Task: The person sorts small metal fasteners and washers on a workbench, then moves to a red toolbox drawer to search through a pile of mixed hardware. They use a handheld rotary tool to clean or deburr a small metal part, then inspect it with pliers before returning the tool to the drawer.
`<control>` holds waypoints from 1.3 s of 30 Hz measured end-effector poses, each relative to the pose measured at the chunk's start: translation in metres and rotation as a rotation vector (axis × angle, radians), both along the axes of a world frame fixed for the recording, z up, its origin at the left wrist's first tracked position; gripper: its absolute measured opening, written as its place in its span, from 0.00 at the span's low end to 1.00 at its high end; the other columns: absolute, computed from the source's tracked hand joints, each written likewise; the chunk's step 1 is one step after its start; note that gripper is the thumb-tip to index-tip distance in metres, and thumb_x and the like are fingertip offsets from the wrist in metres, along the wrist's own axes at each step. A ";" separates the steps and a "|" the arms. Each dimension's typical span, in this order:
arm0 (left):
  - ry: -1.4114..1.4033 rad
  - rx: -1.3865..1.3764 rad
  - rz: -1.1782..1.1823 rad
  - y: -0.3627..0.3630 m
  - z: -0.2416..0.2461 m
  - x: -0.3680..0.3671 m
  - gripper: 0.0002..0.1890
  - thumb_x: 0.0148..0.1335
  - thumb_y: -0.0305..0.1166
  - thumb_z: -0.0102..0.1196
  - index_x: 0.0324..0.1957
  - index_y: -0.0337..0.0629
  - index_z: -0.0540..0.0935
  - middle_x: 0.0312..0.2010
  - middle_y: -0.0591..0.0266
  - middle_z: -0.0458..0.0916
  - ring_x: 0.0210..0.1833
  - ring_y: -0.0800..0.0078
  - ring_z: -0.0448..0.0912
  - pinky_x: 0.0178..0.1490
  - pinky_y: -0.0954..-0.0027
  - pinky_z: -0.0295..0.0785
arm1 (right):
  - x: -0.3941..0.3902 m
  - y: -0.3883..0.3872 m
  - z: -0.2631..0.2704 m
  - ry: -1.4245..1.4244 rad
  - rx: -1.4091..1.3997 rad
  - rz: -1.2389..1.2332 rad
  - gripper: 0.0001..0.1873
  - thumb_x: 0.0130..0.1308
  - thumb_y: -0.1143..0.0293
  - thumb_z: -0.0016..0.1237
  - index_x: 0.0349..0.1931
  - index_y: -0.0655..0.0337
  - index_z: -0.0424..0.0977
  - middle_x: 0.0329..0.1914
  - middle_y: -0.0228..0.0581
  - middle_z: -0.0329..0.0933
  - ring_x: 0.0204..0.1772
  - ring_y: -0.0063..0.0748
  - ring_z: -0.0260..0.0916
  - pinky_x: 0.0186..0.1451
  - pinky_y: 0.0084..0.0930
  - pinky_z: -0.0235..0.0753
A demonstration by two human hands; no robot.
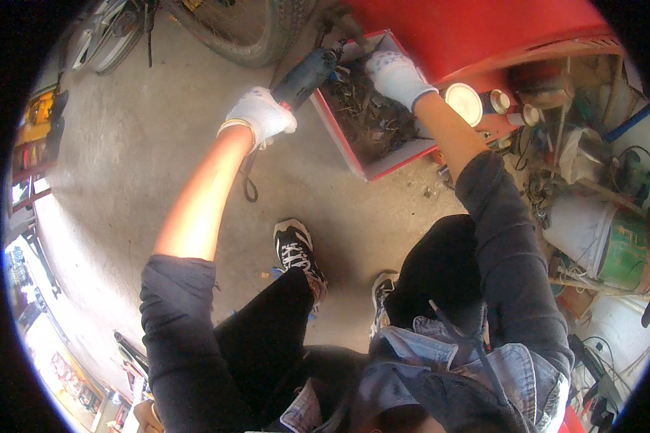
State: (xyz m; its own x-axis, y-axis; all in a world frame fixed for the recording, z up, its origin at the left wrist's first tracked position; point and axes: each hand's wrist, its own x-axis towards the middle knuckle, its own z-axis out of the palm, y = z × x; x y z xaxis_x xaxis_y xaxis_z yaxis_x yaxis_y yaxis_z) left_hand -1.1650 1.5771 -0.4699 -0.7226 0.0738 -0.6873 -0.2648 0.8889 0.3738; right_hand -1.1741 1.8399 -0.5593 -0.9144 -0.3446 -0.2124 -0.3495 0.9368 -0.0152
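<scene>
My left hand (260,116), in a white work glove with dots, is closed around the rear end of a dark teal corded power tool (303,78). The tool slants up and right, its narrow head at the upper left rim of a red-edged, white-walled box (338,132). Dark scrap and debris (376,116) lie in the box. Over the box's upper right part is my right hand (392,76), in a similar glove. Its fingers and a blurred brownish thing beside them are unclear, so I cannot tell whether it grips anything. A cord loop (250,187) hangs below my left hand.
A red panel (476,32) borders the box at upper right, with round cans (463,104) beside it. A wheel with a tyre (238,43) stands at the top. Buckets (579,233) and clutter fill the right side. My shoes (295,246) rest on the concrete floor (157,108).
</scene>
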 end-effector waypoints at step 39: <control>0.004 0.034 0.012 -0.001 0.003 0.001 0.15 0.40 0.32 0.65 0.30 0.32 0.80 0.20 0.54 0.80 0.19 0.67 0.80 0.25 0.67 0.75 | 0.070 -0.025 0.009 -0.244 -0.045 0.286 0.15 0.54 0.66 0.48 0.40 0.58 0.80 0.45 0.46 0.81 0.51 0.44 0.78 0.57 0.38 0.75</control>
